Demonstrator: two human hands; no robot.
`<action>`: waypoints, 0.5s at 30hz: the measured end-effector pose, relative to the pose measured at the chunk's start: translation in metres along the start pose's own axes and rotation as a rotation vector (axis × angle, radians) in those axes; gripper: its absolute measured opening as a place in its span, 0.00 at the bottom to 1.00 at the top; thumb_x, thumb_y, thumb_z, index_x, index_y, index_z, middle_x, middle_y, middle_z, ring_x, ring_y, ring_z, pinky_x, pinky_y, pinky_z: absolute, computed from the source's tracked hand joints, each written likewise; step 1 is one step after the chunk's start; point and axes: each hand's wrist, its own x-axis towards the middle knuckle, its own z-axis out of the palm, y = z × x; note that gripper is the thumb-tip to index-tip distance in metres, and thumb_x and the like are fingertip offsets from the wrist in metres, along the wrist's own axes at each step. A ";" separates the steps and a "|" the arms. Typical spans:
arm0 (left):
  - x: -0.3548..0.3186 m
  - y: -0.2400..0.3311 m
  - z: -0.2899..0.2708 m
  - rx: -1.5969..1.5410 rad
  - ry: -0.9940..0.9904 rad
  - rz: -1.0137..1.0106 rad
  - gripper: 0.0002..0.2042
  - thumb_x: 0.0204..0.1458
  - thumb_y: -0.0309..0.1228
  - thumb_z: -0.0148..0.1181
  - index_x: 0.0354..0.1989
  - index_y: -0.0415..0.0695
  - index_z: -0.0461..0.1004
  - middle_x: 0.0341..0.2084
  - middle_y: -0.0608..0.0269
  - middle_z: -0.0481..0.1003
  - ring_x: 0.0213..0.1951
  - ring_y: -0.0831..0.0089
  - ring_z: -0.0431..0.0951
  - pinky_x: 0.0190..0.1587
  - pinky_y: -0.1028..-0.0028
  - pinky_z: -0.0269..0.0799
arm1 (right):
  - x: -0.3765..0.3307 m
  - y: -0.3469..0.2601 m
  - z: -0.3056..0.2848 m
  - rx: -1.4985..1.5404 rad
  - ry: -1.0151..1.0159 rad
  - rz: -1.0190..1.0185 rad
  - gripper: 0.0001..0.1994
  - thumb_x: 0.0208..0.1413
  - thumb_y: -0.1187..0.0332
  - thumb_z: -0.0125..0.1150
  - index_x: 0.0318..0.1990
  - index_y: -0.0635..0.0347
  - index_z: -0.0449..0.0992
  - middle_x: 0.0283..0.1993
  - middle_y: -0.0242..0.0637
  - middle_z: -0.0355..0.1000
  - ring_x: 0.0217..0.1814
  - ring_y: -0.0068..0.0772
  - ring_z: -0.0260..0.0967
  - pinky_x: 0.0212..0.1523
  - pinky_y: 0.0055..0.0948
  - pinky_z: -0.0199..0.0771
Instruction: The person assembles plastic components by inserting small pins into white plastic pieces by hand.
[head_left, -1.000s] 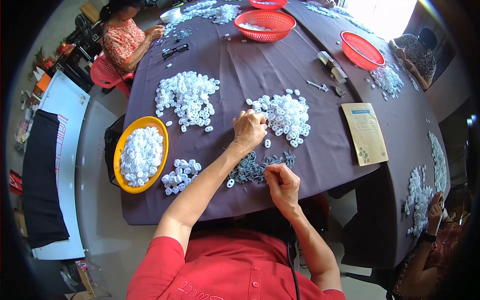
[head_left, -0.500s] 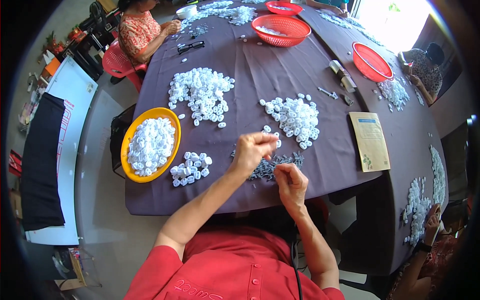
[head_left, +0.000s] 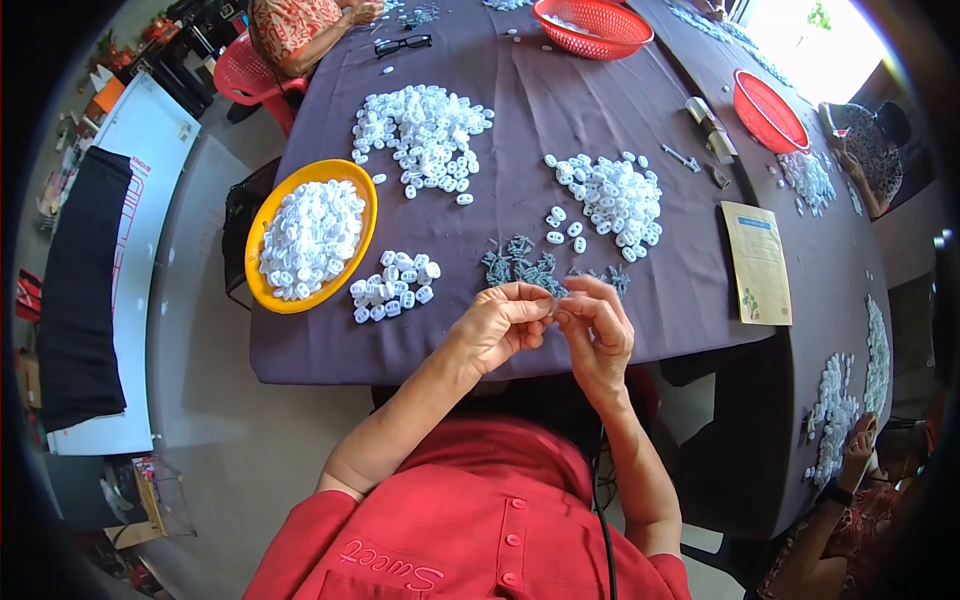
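Half a second before, the left hand (head_left: 497,325) had been out over the table near the loose white pieces while the right waited at the near edge; now it had come back, and both hands met fingertip to fingertip just in front of the pile of small grey parts (head_left: 530,268). The left fingers were pinched narrow on something tiny — too small to make out, though likely one white piece just picked up — and the right hand (head_left: 598,335) curled close against it, its fingers (head_left: 575,312) nearly shut on the same spot, so the work looked to have passed from fetching to fitting. To the left lay a small cluster of white pieces (head_left: 393,285) and, beyond it, the yellow bowl (head_left: 262,215) heaped with more. Farther off spread two larger white heaps (head_left: 612,195), and a tan booklet (head_left: 757,262) lay to the right on the dark purple tablecloth (head_left: 680,300).
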 end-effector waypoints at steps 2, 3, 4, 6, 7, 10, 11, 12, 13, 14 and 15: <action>-0.002 -0.001 -0.003 -0.028 -0.034 -0.015 0.04 0.50 0.24 0.57 0.34 0.41 0.73 0.26 0.63 0.74 0.23 0.78 0.71 0.26 0.78 0.68 | 0.000 0.000 -0.002 0.070 -0.047 0.016 0.06 0.47 0.85 0.56 0.33 0.67 0.72 0.34 0.37 0.70 0.31 0.21 0.68 0.30 0.18 0.70; -0.003 -0.001 -0.004 -0.055 -0.068 -0.033 0.04 0.50 0.24 0.56 0.34 0.41 0.73 0.26 0.63 0.74 0.23 0.78 0.71 0.27 0.78 0.67 | -0.001 -0.001 -0.004 0.138 -0.094 0.034 0.06 0.46 0.85 0.56 0.32 0.67 0.72 0.34 0.38 0.70 0.32 0.22 0.69 0.31 0.19 0.70; -0.005 -0.003 -0.003 -0.054 -0.068 -0.030 0.04 0.50 0.24 0.56 0.34 0.41 0.73 0.26 0.63 0.74 0.23 0.78 0.71 0.27 0.78 0.67 | -0.001 0.000 -0.004 0.140 -0.094 0.031 0.06 0.46 0.85 0.56 0.32 0.67 0.72 0.34 0.38 0.70 0.32 0.22 0.69 0.31 0.19 0.70; -0.008 -0.009 0.002 -0.110 -0.016 -0.017 0.05 0.51 0.24 0.56 0.35 0.39 0.73 0.27 0.58 0.76 0.22 0.76 0.74 0.27 0.76 0.71 | -0.004 0.002 -0.004 0.074 -0.096 0.018 0.05 0.48 0.85 0.55 0.32 0.67 0.71 0.33 0.37 0.70 0.32 0.21 0.68 0.31 0.19 0.70; -0.010 -0.011 0.005 -0.107 -0.018 -0.017 0.05 0.51 0.24 0.56 0.35 0.39 0.73 0.27 0.58 0.76 0.22 0.76 0.74 0.27 0.76 0.71 | -0.006 0.004 -0.002 0.073 -0.092 0.016 0.05 0.48 0.85 0.55 0.32 0.67 0.71 0.33 0.37 0.70 0.32 0.21 0.68 0.31 0.19 0.70; -0.015 -0.017 0.020 0.004 0.090 0.151 0.06 0.51 0.25 0.57 0.36 0.38 0.73 0.27 0.58 0.76 0.23 0.76 0.74 0.27 0.78 0.71 | -0.013 0.006 0.005 0.173 0.040 0.180 0.04 0.50 0.84 0.54 0.31 0.67 0.71 0.30 0.34 0.69 0.30 0.20 0.68 0.31 0.18 0.70; -0.014 -0.020 0.019 0.159 0.100 0.271 0.06 0.51 0.25 0.56 0.36 0.38 0.74 0.28 0.60 0.76 0.25 0.77 0.74 0.28 0.79 0.70 | -0.014 0.004 0.006 0.312 0.064 0.313 0.04 0.51 0.83 0.54 0.32 0.67 0.72 0.30 0.33 0.70 0.30 0.20 0.68 0.31 0.18 0.70; -0.014 -0.023 0.018 0.313 0.109 0.389 0.06 0.51 0.25 0.56 0.36 0.38 0.74 0.28 0.61 0.76 0.27 0.78 0.74 0.28 0.79 0.70 | -0.014 0.002 0.006 0.450 0.087 0.446 0.04 0.52 0.83 0.53 0.33 0.66 0.72 0.30 0.32 0.70 0.29 0.19 0.67 0.31 0.18 0.71; -0.016 -0.025 0.017 0.312 0.111 0.390 0.06 0.51 0.25 0.56 0.36 0.38 0.74 0.28 0.61 0.76 0.27 0.78 0.74 0.28 0.79 0.70 | -0.013 0.000 0.008 0.451 0.085 0.447 0.04 0.52 0.83 0.53 0.33 0.66 0.72 0.30 0.32 0.70 0.29 0.19 0.67 0.31 0.18 0.71; -0.018 -0.025 0.019 0.462 0.173 0.478 0.05 0.52 0.26 0.56 0.35 0.38 0.74 0.27 0.63 0.76 0.26 0.80 0.73 0.27 0.80 0.69 | -0.013 -0.001 0.008 0.478 0.079 0.468 0.03 0.52 0.81 0.54 0.33 0.66 0.73 0.29 0.30 0.71 0.29 0.18 0.67 0.31 0.17 0.70; -0.019 -0.024 0.020 0.613 0.235 0.564 0.05 0.52 0.26 0.56 0.33 0.38 0.74 0.25 0.64 0.76 0.25 0.82 0.72 0.26 0.82 0.69 | -0.013 -0.002 0.009 0.505 0.073 0.489 0.02 0.52 0.79 0.56 0.33 0.66 0.74 0.28 0.29 0.72 0.28 0.16 0.67 0.31 0.16 0.69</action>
